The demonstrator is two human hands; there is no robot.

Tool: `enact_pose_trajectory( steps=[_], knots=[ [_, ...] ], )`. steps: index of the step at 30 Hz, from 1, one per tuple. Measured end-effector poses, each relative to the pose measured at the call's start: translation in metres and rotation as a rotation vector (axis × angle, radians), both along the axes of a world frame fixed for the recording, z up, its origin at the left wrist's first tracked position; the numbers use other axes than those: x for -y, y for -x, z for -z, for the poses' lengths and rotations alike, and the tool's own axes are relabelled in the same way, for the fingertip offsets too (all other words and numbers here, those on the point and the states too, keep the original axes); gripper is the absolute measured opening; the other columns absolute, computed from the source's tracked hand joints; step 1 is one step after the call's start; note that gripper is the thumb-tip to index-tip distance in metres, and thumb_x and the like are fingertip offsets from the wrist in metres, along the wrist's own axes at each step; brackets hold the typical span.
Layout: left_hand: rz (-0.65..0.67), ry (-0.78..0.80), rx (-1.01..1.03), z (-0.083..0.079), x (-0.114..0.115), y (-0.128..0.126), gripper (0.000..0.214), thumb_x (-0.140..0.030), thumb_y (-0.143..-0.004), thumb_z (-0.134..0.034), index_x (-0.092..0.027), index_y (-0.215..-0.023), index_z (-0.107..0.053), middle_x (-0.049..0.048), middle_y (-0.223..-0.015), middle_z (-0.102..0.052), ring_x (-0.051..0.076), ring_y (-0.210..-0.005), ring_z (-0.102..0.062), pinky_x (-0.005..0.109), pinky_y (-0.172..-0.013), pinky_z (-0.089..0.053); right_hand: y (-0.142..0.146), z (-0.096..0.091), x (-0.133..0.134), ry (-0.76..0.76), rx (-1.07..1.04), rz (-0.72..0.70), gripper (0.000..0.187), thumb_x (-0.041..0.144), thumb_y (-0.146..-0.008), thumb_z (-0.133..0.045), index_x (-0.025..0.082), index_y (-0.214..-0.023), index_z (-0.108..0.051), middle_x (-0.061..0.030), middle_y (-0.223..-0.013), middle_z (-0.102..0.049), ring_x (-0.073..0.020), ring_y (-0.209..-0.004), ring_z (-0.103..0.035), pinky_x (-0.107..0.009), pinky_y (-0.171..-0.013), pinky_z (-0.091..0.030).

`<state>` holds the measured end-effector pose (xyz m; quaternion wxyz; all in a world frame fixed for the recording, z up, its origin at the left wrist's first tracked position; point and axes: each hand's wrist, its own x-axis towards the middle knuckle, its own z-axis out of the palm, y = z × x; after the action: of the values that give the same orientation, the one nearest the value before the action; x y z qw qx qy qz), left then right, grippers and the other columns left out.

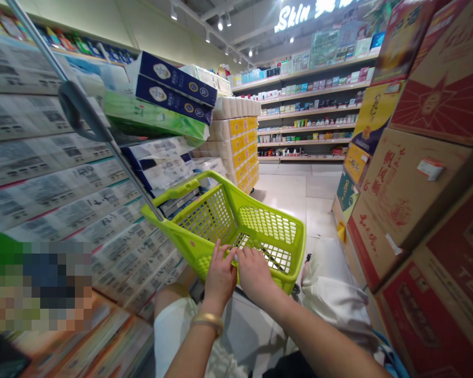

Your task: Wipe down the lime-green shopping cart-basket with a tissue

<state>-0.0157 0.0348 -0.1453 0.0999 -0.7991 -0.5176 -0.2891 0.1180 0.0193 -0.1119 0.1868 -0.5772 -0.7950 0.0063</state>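
Observation:
A yellow-green plastic shopping basket (271, 223) with slotted walls stands on the floor in front of me, its latticed bottom visible. A long metal pole (132, 176) with a dark grey grip (76, 110) slants from its left corner to the upper left. My left hand (219, 275), with a gold bangle (208, 321) at the wrist, is over the basket's near rim. Beside it is my right hand (254, 270). The fingertips of both meet in a pinch; a tiny pale bit shows between them, too small to name. Whether they touch the rim I cannot tell.
Packs of paper goods (43, 157) are stacked along the left. Cardboard cartons (402, 178) rise close on the right. Yellow-labelled paper rolls (242, 152) stand behind the basket, and shelves of small boxes (307, 110) line the back. Pale clothing (335, 299) shows at lower right.

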Motion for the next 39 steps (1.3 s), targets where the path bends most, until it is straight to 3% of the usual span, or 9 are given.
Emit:
enact_pose_trajectory(
  steps=[10,14,20,30,39],
  knots=[
    [-0.018,-0.003,0.032,-0.001,0.005,-0.008,0.05,-0.001,-0.076,-0.045,-0.018,-0.121,-0.061,0.0118,-0.123,-0.058,0.033,-0.142,-0.033,0.053,-0.111,-0.044,-0.064,0.044,0.039,-0.18,-0.016,0.074,0.047,0.004,-0.082,-0.05,0.019,-0.127,-0.056,-0.0087,-0.107,-0.064,-0.0212,-0.094,-0.056,-0.034,-0.087,-0.04],
    [-0.02,-0.003,0.042,0.0,0.007,-0.01,0.05,-0.001,-0.076,-0.045,-0.017,-0.12,-0.061,0.012,-0.123,-0.058,0.034,-0.142,-0.034,0.053,-0.111,-0.045,-0.051,0.032,0.031,-0.086,0.006,0.092,0.043,0.005,-0.085,-0.049,0.018,-0.125,-0.058,-0.0104,-0.107,-0.064,-0.0228,-0.095,-0.056,-0.035,-0.085,-0.042],
    [-0.006,0.017,0.056,-0.003,0.006,-0.008,0.052,0.0,-0.075,-0.046,-0.021,-0.12,-0.062,0.0103,-0.123,-0.058,0.032,-0.143,-0.033,0.053,-0.112,-0.043,-0.011,0.0,0.007,0.018,0.004,-0.01,0.035,0.012,-0.088,-0.05,0.015,-0.122,-0.059,-0.0129,-0.107,-0.064,-0.0247,-0.095,-0.058,-0.038,-0.083,-0.044],
    [-0.019,0.014,0.097,0.0,0.01,-0.015,0.049,-0.001,-0.076,-0.046,-0.018,-0.12,-0.061,0.0115,-0.123,-0.057,0.032,-0.142,-0.034,0.053,-0.112,-0.043,-0.058,0.032,0.038,-0.065,0.006,0.083,0.047,0.004,-0.086,-0.046,0.018,-0.129,-0.056,-0.01,-0.111,-0.064,-0.0222,-0.099,-0.056,-0.034,-0.088,-0.041],
    [0.003,0.022,0.128,-0.002,0.011,-0.012,0.051,0.0,-0.075,-0.045,-0.022,-0.117,-0.064,0.0086,-0.121,-0.059,0.03,-0.142,-0.034,0.053,-0.112,-0.044,-0.011,-0.002,0.011,0.046,0.019,-0.019,0.034,0.013,-0.09,-0.049,0.015,-0.122,-0.058,-0.0134,-0.108,-0.063,-0.0239,-0.095,-0.058,-0.037,-0.083,-0.044]
  ],
)
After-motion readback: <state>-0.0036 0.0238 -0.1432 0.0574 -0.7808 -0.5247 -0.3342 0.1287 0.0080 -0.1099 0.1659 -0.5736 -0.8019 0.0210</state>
